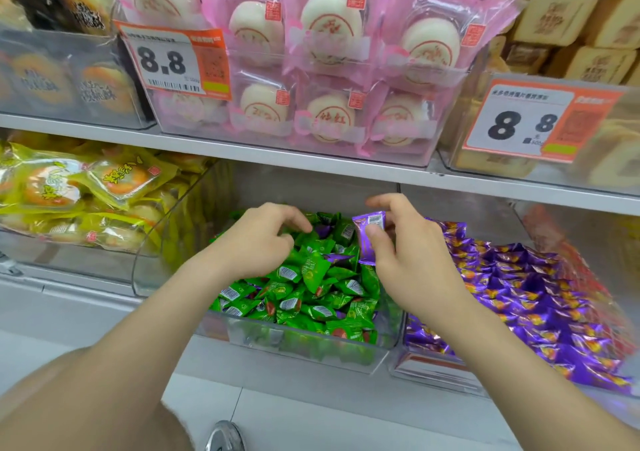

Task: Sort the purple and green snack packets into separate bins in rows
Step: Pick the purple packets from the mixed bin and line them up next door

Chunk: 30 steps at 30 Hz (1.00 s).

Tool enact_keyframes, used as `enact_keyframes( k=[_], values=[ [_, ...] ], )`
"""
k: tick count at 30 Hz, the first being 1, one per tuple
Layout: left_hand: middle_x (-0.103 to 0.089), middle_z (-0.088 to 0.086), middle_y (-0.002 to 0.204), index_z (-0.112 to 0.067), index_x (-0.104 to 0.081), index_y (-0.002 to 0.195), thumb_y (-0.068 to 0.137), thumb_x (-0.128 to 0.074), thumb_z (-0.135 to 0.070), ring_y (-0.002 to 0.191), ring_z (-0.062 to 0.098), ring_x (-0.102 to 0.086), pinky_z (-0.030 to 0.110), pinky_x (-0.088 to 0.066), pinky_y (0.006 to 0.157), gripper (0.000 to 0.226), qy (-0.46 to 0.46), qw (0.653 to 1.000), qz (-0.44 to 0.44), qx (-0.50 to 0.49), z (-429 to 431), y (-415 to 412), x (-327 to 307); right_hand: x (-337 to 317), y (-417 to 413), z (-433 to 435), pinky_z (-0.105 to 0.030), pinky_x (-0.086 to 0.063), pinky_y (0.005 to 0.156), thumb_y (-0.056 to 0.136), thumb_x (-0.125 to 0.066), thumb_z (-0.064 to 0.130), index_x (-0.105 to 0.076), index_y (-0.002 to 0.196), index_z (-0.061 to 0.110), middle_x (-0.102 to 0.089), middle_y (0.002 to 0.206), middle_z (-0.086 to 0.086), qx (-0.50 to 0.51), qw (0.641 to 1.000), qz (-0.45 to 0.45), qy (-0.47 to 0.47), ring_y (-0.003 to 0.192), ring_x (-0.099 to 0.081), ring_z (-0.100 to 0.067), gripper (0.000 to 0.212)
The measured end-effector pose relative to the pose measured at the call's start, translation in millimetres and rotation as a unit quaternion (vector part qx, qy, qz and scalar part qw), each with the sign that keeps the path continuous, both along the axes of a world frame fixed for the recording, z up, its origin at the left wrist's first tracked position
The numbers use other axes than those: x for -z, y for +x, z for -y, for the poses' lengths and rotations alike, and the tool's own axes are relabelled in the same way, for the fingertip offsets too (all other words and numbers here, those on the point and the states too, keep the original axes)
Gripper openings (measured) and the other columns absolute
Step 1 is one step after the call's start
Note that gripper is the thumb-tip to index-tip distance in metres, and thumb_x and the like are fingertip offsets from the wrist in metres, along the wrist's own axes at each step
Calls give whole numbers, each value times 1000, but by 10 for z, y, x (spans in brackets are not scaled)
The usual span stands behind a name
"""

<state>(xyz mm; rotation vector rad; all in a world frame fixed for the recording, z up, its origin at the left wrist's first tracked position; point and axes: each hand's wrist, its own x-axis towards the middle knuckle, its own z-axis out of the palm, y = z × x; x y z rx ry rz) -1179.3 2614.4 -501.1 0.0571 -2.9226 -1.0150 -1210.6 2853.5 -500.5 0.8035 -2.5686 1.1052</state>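
**A:** What is closest to the camera?

**B:** Two bare forearms (138,329), reaching from the bottom edge up to the lower shelf. There are two hands, both over the middle bin (311,345), which is clear plastic.

**A:** What do the hands hold?

**B:** The right hand (408,256) pinches one purple packet (367,222) between thumb and fingers, upright, above the back of the middle bin. The left hand (256,239) has curled fingers with the tips down among the green packets (322,277). If it grips one, I cannot tell.

**A:** How many packets?

**B:** The green ones are a heap, too many to count. At least two stray purple packets (324,231) show among them. The bin to the right (433,372) is full of purple packets (519,294).

**A:** And around?

**B:** It is a shop with white shelf boards (242,152) and a pale floor (311,416). At the left, one bin holds yellow packets (86,190). On the shelf above stand pink wrapped buns (329,34) and two orange price tags (176,62), each reading 8.8.
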Motion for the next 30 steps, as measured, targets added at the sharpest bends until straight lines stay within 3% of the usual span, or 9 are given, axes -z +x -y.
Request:
enact_keyframes(
  k=[4, 6, 9, 14, 18, 21, 23, 26, 30],
  values=[
    [-62, -10, 126, -43, -66, 128, 93, -50, -62, 112, 10, -59, 45, -48, 103, 42, -97, 993, -3, 70, -210, 31, 55, -12, 49, -55, -33, -30, 70, 105, -52, 12, -55, 133, 22, -46, 76, 18, 11, 1000, 15, 5, 77, -47, -19, 30],
    [-53, -11, 130, -46, -61, 132, 88, -54, -77, 125, 19, -47, 51, -39, 109, 54, -162, 982, 36, 91, -313, 33, 94, -12, 78, -78, -32, -29, 68, 104, -50, 9, -54, 133, 22, -44, 74, 20, 5, 1000, 19, 0, 72, -46, -13, 32],
    [-47, -13, 119, -44, -64, 123, 86, -68, -65, 116, 18, -47, 46, -39, 103, 43, -227, 969, 19, 92, -388, 42, 132, -17, 111, -128, -32, -36, 61, 104, -47, 8, -53, 130, 26, -51, 64, 12, -7, 999, 31, -15, 62, -52, -9, 33],
    [-62, -14, 89, -35, -70, 91, 91, -66, -59, 89, 12, -61, 45, -53, 88, 25, -168, 984, -30, 59, -324, 61, 75, -94, 87, -257, -36, -48, 66, 108, -51, 19, -46, 135, 29, -64, 74, 1, -18, 992, 96, -82, 56, -50, -8, 29],
    [-68, -5, 85, -30, -67, 103, 102, -62, -29, 77, 14, -63, 38, -53, 76, 5, 23, 987, -141, 69, -521, 136, -3, -145, 57, -391, -38, -57, 74, 87, -82, 43, -60, 118, 33, -77, 98, 10, 23, 973, 152, -171, 75, -71, -14, 40],
    [-64, -3, 89, -35, -58, 121, 106, -53, -13, 71, 10, -55, 27, -44, 68, 27, 89, 973, -162, 139, -804, 260, -140, -188, 93, -517, -23, -49, 70, 87, -83, 38, -79, 88, 21, -77, 79, 9, 52, 960, 156, -227, 68, -64, 1, 18],
    [-60, -8, 99, -34, -56, 124, 101, -60, -15, 90, 13, -58, 26, -45, 81, 30, 31, 966, -188, 177, -922, 281, -143, -185, 115, -599, -25, -50, 72, 89, -80, 39, -84, 87, 15, -78, 83, 4, 34, 928, 240, -281, 73, -63, -3, 25],
    [-50, -9, 98, -32, -60, 117, 98, -69, -29, 87, 17, -56, 33, -46, 81, 21, -9, 961, -204, 186, -995, 231, -105, -230, 163, -737, -27, -59, 78, 85, -79, 31, -83, 96, 6, -78, 101, -18, -38, 855, 393, -335, 87, -68, -18, 27],
    [-50, -8, 91, -34, -66, 109, 101, -66, -33, 82, 15, -54, 23, -38, 71, 8, 31, 960, -207, 184, -1118, 191, -146, -314, 214, -974, -33, -62, 84, 86, -80, 6, -77, 110, 3, -79, 97, -20, -80, 880, 389, -260, 89, -77, -30, 24]
  ],
)
